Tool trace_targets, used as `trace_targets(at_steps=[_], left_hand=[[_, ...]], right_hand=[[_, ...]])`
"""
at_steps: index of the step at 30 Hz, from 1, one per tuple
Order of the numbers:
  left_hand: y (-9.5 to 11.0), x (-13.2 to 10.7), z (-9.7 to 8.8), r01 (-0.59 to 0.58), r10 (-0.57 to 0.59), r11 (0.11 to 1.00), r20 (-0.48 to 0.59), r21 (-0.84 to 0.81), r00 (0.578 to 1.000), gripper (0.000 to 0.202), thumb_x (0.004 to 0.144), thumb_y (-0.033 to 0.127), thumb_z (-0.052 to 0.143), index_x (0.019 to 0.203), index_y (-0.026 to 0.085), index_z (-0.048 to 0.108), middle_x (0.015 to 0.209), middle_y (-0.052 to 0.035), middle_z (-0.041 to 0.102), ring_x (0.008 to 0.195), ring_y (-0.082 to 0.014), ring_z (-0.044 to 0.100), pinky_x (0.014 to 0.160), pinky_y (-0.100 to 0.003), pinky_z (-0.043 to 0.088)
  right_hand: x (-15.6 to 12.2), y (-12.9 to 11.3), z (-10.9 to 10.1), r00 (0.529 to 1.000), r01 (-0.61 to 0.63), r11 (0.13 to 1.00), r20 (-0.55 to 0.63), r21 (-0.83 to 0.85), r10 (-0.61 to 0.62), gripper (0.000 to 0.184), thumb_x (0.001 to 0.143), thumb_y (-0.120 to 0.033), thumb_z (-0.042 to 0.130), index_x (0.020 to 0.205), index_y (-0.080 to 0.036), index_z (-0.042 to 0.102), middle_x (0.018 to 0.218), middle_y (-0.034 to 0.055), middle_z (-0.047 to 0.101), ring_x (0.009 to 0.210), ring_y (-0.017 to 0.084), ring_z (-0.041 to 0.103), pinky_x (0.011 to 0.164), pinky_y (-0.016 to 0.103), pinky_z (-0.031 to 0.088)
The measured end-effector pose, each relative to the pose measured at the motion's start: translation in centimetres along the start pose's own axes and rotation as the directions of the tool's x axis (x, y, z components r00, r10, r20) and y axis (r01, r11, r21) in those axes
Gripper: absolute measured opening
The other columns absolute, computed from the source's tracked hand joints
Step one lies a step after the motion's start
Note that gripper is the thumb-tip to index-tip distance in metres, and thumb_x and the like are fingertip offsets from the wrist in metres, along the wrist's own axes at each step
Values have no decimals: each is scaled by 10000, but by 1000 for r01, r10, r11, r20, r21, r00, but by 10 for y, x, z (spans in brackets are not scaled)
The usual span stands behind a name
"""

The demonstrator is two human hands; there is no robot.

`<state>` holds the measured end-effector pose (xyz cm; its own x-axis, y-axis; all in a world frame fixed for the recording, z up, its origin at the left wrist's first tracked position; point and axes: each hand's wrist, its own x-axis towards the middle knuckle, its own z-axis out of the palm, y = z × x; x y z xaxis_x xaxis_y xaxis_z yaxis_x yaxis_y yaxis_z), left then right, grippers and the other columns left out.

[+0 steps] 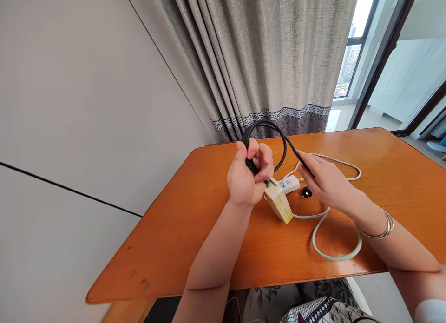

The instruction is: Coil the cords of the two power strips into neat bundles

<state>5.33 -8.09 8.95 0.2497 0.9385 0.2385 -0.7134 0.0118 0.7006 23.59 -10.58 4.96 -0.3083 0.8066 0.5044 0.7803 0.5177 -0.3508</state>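
A black cable [270, 126] arches in a loop above the orange wooden table [195, 230]. My left hand [249, 176] is closed round the coiled end of that cable, held a little above the table. My right hand [322, 181] pinches the cable's other run between its fingers, to the right of the loop. Just below my left hand lies a cream-coloured adapter block [278, 203], next to a white power strip [290, 184] with blue buttons. A small black plug [306, 192] rests on the table under my right hand.
The white cord [336, 255] of the power strip curls across the table's right side toward the front edge. A grey curtain [265, 58] hangs behind the table, a plain wall is at left, and glass doors are at right. Patterned fabric shows below the front edge.
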Motion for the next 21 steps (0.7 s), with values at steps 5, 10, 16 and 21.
trace_targets(at_steps=[5,10,16,21], left_hand=[[-2,1,1,-75,76,997,-18,35,997,506,1025,528,334,650,192,285,974,-45,749,362,-32,345,324,-199,247],[9,3,-3,-251,253,967,-51,48,966,510,1016,480,406,603,180,410,1224,-24,703,670,-87,656,409,-186,422],[44,-2,-20,-385,398,915,-104,122,912,534,1017,463,431,570,172,420,1234,37,709,472,-23,513,301,-184,262],[48,-2,-16,-348,349,937,-152,35,925,551,1057,430,305,578,164,356,1125,22,741,331,8,215,284,-171,226]], right_hand=[[-2,-8,-1,984,-32,998,177,61,21,570,1000,-295,393,1518,-70,311,1026,149,698,829,259,659,737,395,512],[0,-3,-4,922,-29,995,387,98,-12,697,992,-315,442,1603,-143,155,1064,119,716,868,242,674,768,369,503],[9,52,-33,860,-144,968,510,208,18,427,980,-450,448,1238,-187,665,999,87,735,839,206,666,723,323,508],[8,66,-51,952,-202,931,-162,304,259,320,890,-497,593,950,-212,725,771,31,675,672,164,582,620,300,458]])
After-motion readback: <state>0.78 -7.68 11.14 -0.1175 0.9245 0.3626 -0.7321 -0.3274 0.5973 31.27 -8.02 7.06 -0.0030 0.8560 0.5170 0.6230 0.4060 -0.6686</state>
